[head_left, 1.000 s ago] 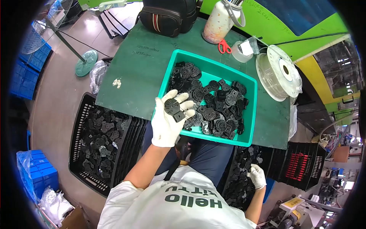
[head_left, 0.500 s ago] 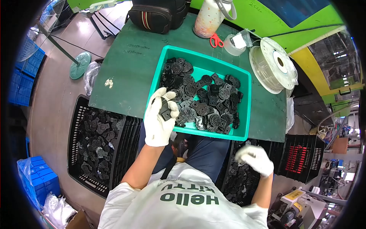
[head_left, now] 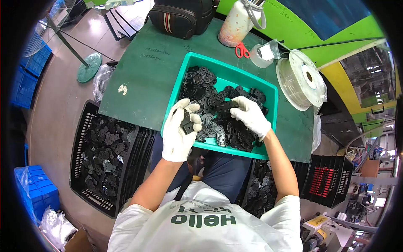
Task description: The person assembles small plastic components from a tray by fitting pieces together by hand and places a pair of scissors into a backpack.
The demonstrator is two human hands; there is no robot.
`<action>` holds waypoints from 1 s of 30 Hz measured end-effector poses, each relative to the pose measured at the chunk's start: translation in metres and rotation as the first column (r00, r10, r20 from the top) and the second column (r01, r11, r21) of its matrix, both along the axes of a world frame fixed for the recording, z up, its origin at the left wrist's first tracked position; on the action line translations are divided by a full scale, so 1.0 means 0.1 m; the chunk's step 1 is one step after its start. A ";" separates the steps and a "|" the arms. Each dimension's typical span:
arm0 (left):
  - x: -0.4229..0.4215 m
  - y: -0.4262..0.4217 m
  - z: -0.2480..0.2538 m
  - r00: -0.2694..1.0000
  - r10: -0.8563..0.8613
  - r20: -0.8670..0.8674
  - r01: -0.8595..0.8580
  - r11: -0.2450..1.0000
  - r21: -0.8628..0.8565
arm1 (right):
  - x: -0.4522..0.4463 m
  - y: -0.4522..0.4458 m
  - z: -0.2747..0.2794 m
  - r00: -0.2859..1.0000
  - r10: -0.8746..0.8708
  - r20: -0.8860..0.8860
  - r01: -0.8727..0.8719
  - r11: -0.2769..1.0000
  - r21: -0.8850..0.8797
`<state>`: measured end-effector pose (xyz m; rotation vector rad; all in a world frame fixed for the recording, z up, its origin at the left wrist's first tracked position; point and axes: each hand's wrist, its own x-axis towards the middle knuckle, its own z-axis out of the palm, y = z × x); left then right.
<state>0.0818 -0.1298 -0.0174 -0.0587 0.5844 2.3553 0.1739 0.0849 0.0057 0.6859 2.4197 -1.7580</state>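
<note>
My left hand [head_left: 179, 133], in a white glove, is closed around a black plastic part [head_left: 187, 127] with a squared end and a small hole. It is over the near left edge of a green plastic bin [head_left: 275, 113]. Inside the bin lies a heap of black plastic parts [head_left: 201, 77], many of them rounded with holes. Over the right half of this heap, my gloved right hand [head_left: 250, 115] pinches a dark plastic piece [head_left: 226, 106] between thumb and fingers. The fingertips partly hide that piece's shape.
The bin stands on a green table [head_left: 142, 80]. Behind it are a black bag [head_left: 178, 19], a tumbler [head_left: 237, 25], red scissors [head_left: 242, 50], a tape roll [head_left: 261, 56] and a spool of clear tubing [head_left: 302, 80]. Black crates [head_left: 79, 155] of parts flank my legs.
My right hand has come up from beside my lap into the bin and now grips a dark piece. My left hand keeps its part, shifting slightly right in view.
</note>
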 end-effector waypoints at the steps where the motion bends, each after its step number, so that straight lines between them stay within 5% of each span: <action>1: 0.00 0.00 0.00 1.000 -0.010 -0.001 0.010 1.000 0.003 | 0.02 0.03 -0.01 0.999 -0.019 -0.026 0.018 0.999 -0.026; 9: -0.02 0.00 -0.03 1.000 -0.028 -0.010 0.028 0.999 0.022 | 0.08 0.02 0.08 0.991 -0.122 -0.055 0.113 0.984 -0.141; 15: -0.02 -0.01 -0.03 0.999 -0.038 0.009 0.038 0.999 0.018 | 0.13 0.13 0.15 0.982 -0.191 -0.003 0.191 0.981 0.019; 16: -0.02 -0.01 -0.04 0.999 -0.042 0.014 0.042 0.999 0.021 | 0.09 0.11 0.12 0.961 -0.266 -0.076 0.235 0.929 -0.285; 18: -0.02 0.00 -0.04 0.999 -0.048 0.022 0.048 0.999 0.025 | 0.15 0.03 0.13 0.848 -0.513 -0.133 0.237 0.592 -0.771; 19: -0.02 0.00 -0.03 0.999 -0.038 0.018 0.038 0.999 0.021 | 0.21 0.05 0.14 0.848 -0.505 -0.161 0.187 0.570 -0.800; 22: -0.01 -0.01 -0.03 0.999 -0.040 0.016 0.040 0.999 0.021 | 0.65 0.04 0.42 0.920 -0.221 -0.323 -0.056 0.743 -0.667; 24: -0.02 -0.01 -0.02 0.999 -0.046 0.020 0.045 0.999 0.025 | 1.13 -0.09 0.66 0.987 0.003 -0.159 -0.071 0.902 -0.425; 26: -0.01 -0.01 0.01 0.999 -0.035 -0.003 0.035 0.999 0.022 | 1.62 -0.19 0.59 0.974 0.199 0.108 -0.121 0.860 -0.496; 28: 0.00 0.00 0.04 1.000 -0.020 0.000 0.020 1.000 -0.010 | 2.04 -0.38 0.28 0.940 0.038 0.340 0.124 0.888 -0.443; 30: -0.01 -0.01 0.04 1.000 -0.025 -0.004 0.025 1.000 0.002 | 2.57 -0.37 -0.30 0.913 -0.072 0.402 0.189 0.947 -0.259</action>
